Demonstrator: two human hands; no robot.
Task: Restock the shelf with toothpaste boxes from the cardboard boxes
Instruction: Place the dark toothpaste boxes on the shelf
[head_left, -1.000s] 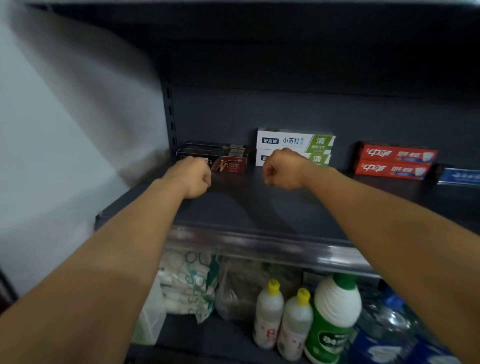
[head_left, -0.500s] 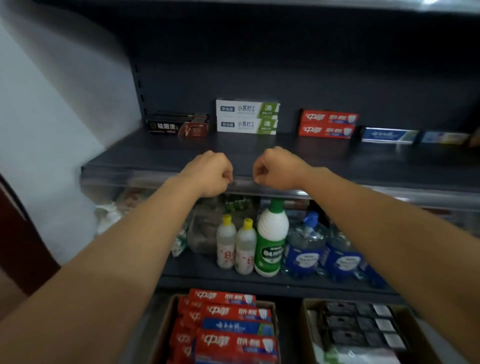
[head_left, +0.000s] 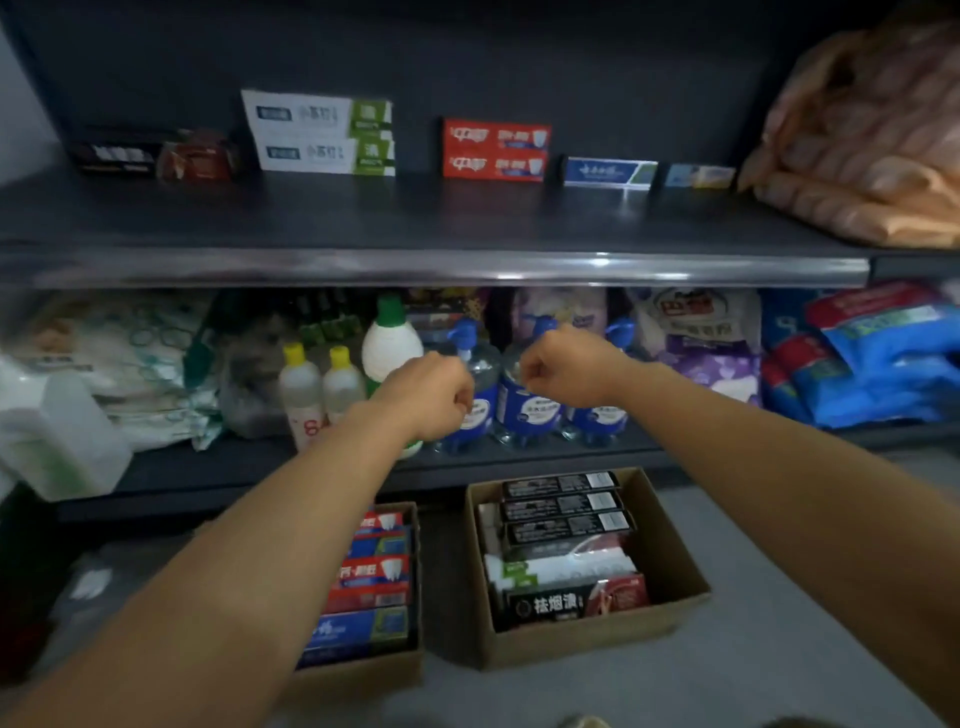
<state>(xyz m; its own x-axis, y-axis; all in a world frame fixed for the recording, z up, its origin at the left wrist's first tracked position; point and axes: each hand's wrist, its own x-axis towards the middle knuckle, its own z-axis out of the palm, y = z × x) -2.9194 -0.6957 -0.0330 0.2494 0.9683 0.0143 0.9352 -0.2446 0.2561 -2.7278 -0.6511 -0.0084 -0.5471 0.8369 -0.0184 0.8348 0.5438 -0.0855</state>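
cartons of brown card are set on the floor nearest the viewer, open-topped so stock can be lifted straight out. the left carton (head_left: 363, 670) is packed with red and blue toothpaste boxes (head_left: 371, 577) laid flat in a stack; it is partly hidden by the left forearm. the right carton (head_left: 597, 644) is filled with black boxes (head_left: 563, 506) in a row, with white and dark red-ended ones below them. all are long, thin, glossy card sleeves with sharp edges, a shape judged easy to stack.

above the cartons, the left hand (head_left: 434, 397) and right hand (head_left: 563, 371) are held out near each other, not touching. on each the fingers are curled into a fist and nothing is held. they are judged to be between loads, with a reach into a carton likely next.

behind the hands, a lower shelf is crowded with smooth plastic bottles (head_left: 322, 389), yellow- and green-capped, blue-labelled pump jugs, and soft crinkled packs.

farthest off, the top shelf (head_left: 441, 228), dark matt metal with a shiny front rail, is only thinly stocked. a black pair (head_left: 111, 156), a white-and-green pair (head_left: 322, 135), a red pair (head_left: 496, 150) and single blue boxes (head_left: 608, 171) are lined along the back wall, faces outward so brands can be read, sorted by kind. much bare shelf is left in front, so most restocking is judged undone.
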